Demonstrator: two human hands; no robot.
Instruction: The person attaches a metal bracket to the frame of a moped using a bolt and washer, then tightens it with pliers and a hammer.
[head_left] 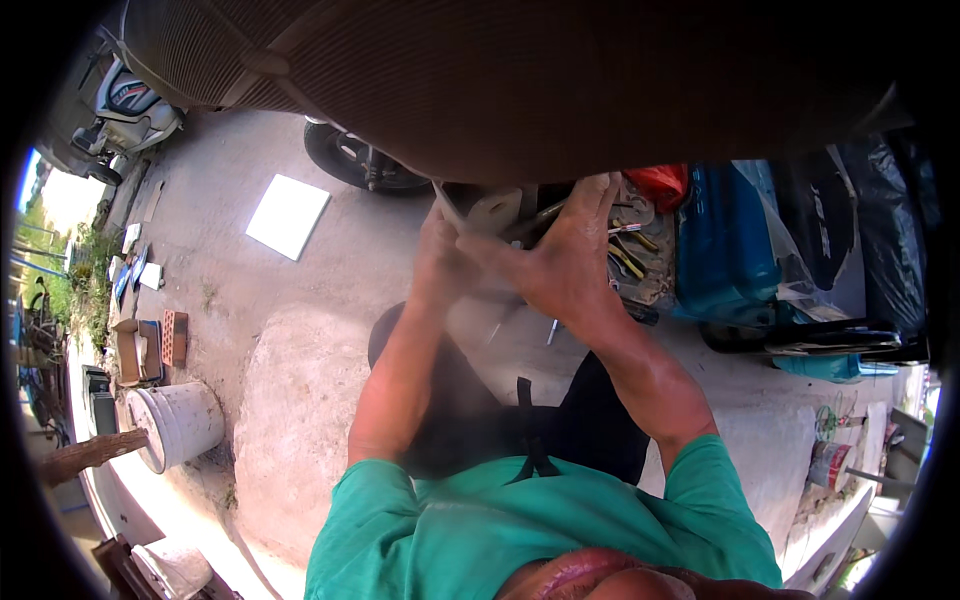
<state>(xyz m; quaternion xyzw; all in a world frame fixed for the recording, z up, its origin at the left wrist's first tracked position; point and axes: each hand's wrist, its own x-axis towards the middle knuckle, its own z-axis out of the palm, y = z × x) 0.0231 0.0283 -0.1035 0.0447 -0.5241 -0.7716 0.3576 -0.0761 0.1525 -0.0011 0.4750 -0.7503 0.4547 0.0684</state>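
Observation:
Both my hands are up in front of me, just under the dark brim that covers the top of the view. Between them is a pale grey, panel-like part (495,210) with dark gaps around it; its upper end is hidden. My left hand (437,245) is closed round the part's left edge, its fingers mostly out of sight. From the right, my right hand (560,250) grips it, thumb reaching across the near side and fingers up along the right. A black wheel (350,160) shows just beyond my left hand.
Right of my right hand lie pliers (628,258) and other small tools, beside a red bag (658,185) and a blue plastic body panel (725,245). A white square board (288,217) lies on the concrete floor. Farther left are a white bucket (190,425) and a brick (175,338).

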